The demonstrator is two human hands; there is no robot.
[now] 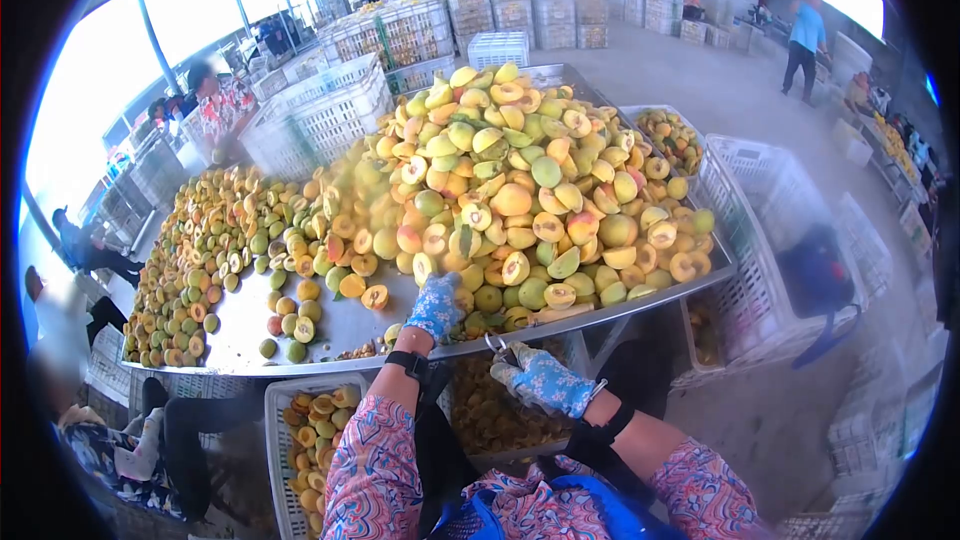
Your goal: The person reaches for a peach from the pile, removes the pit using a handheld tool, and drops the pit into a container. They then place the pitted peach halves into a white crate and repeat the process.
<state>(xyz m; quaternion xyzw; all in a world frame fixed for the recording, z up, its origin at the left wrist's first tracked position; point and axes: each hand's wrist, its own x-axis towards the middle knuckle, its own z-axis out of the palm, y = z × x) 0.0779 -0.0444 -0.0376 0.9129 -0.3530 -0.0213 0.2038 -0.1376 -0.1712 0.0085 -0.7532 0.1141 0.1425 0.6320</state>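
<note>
My left hand (pixel 434 306), in a blue patterned glove, reaches over the metal table's near edge and touches the fruit at the foot of a large pile (pixel 520 200). Its fingertips are blurred, and what they hold, if anything, is hidden. My right hand (pixel 543 378), gloved too, is closed around a metal tool (pixel 497 344) with a ring-shaped end, just in front of the table rim (pixel 640 306). Many of the yellow-green fruits are halved, some showing brown pits. Loose fruits (pixel 290 325) lie left of my left hand.
Below the table stand a crate of halved fruit (pixel 318 440) and a container of brown pieces (pixel 500 405). White crates (pixel 775 240) stand at the right, others (pixel 325 110) behind the table. One person (pixel 220 105) is across the table, another (pixel 805 40) at the back right.
</note>
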